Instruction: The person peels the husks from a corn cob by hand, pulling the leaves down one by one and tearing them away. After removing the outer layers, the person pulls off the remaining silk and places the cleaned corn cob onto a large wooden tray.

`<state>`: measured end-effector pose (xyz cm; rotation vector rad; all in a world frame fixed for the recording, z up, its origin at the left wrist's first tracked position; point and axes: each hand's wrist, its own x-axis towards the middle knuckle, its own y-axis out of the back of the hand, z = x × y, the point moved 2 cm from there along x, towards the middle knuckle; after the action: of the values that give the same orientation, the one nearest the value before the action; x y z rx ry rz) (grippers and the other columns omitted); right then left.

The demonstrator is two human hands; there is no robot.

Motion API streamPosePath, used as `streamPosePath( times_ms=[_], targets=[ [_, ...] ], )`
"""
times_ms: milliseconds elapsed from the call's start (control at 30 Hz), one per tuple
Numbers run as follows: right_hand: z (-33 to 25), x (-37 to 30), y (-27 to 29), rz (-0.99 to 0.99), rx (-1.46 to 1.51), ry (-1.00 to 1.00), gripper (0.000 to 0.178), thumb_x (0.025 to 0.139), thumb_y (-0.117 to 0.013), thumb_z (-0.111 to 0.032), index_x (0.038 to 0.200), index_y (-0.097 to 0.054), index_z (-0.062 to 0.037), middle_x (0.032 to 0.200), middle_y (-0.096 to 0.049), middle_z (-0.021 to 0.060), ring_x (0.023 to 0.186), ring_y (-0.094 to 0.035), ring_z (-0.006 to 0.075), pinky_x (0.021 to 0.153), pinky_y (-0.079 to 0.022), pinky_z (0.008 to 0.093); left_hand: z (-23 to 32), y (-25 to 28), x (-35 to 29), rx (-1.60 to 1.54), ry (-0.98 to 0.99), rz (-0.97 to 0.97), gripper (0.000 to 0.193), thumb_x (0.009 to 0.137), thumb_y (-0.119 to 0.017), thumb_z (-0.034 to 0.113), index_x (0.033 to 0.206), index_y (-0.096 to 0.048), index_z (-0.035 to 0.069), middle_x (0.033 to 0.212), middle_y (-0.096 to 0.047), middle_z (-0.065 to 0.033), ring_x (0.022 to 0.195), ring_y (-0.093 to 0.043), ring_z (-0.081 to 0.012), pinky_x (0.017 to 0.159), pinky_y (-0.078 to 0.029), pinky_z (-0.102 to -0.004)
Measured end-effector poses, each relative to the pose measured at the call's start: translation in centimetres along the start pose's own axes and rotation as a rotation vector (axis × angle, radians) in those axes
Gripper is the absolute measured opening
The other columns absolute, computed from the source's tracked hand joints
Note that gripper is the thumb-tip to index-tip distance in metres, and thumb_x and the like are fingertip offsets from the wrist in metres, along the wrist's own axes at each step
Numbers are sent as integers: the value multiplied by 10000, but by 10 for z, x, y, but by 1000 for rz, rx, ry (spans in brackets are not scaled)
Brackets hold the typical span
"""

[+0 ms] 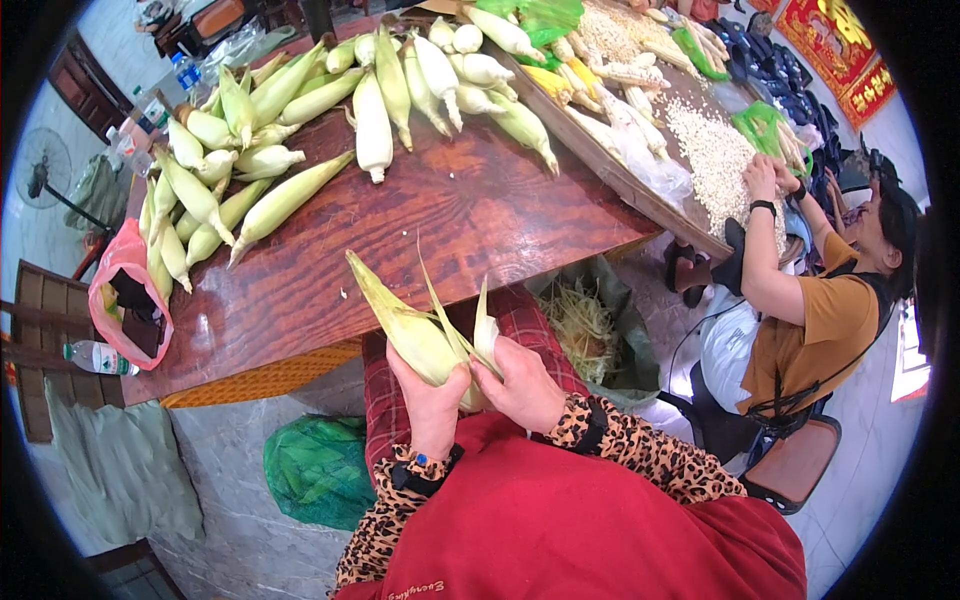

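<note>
Both hands close around one ear of corn (425,335), held over the person's lap just off the near edge of a wooden table (330,280). The left hand (432,405) wraps its fingers around the lower part of the ear from the left. The right hand (525,385) presses against the ear's right side, its fingers curled onto a pale husk leaf (486,330) that stands peeled away from the cob. The ear's tip points up and left, over the table's near edge.

The table is dark reddish wood with strong grain. A large heap of unhusked corn (300,110) lies across its far half, reaching the far left corner. A pink plastic bag (125,270) hangs at the left edge, with a water bottle (98,357) just below it. Past the right edge, a tray of loose kernels (715,160) rests beside the table, where another person (820,310) in an orange shirt works seated. A sack of stripped husks (585,325) sits on the pale tiled floor (240,520), and a green bag (318,470) lies under the table's near edge.
</note>
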<state>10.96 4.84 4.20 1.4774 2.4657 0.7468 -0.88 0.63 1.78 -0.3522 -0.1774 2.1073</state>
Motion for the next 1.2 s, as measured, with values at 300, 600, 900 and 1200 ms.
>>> streamPosePath(
  times_ms=[300, 600, 900, 1200],
  targets=[
    [1, -7, -12, 144, -34, 77, 212, 779, -592, -104, 933, -493, 4, 811, -532, 204, 771, -565, 394, 630, -466, 445, -4, 1, 2, 82, -15, 32, 765, 618, -606, -31, 1300, -263, 24, 1160, -422, -111, 1045, -458, -201, 899, -402, -322],
    [73, 10, 29, 436, 686, -546, 131, 909, -457, -146, 943, -508, -31, 763, -575, 99, 630, -597, 194, 533, -491, 328, -1, 17, 4, -280, 83, 159, 709, 700, -538, -95, 1322, -228, 45, 1163, -416, -99, 1030, -473, -200, 894, -411, -323],
    [31, 19, 1, -180, 789, -529, 313, 889, -544, -308, 1036, -514, -33, 807, -562, 39, 666, -521, 106, 566, -434, 244, -1, 0, -4, -160, 62, 34, 737, 725, -597, -69, 1338, -213, 67, 1231, -386, -95, 1105, -438, -196, 942, -380, -337],
    [27, 20, 8, 60, 1298, -522, 99, 920, -478, -152, 921, -493, -54, 709, -524, 15, 589, -474, 95, 555, -413, 253, 2, 1, -1, -168, 36, -10, 607, 812, -570, -52, 1328, -274, 68, 1232, -429, -67, 1102, -463, -189, 954, -384, -334]
  ],
)
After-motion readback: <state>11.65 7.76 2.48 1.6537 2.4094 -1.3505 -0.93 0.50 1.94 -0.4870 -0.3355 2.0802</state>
